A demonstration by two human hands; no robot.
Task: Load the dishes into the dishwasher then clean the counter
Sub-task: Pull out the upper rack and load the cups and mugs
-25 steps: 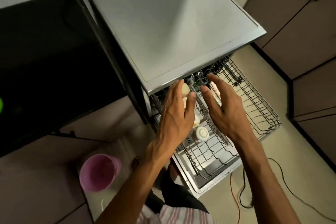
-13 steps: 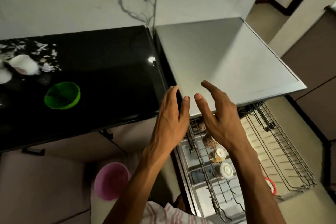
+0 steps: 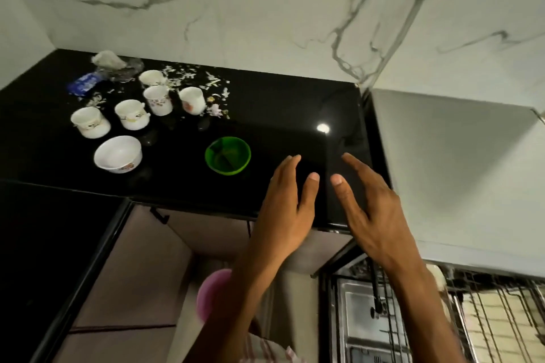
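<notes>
Black counter (image 3: 265,115), green bowl (image 3: 227,155), white floral cups (image 3: 158,99), grey-veined white marble wall (image 3: 265,23)

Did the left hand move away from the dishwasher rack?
Yes. The left hand was down over the dishwasher rack a second ago; now it is up over the front edge of the black counter, beside the green bowl.

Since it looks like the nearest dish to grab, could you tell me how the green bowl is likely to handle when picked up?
The green bowl looks like thin plastic, so probably light and not fragile. Its wide mouth and low walls suggest it won't tip easily. On the glossy black counter it may slide if pushed.
</notes>
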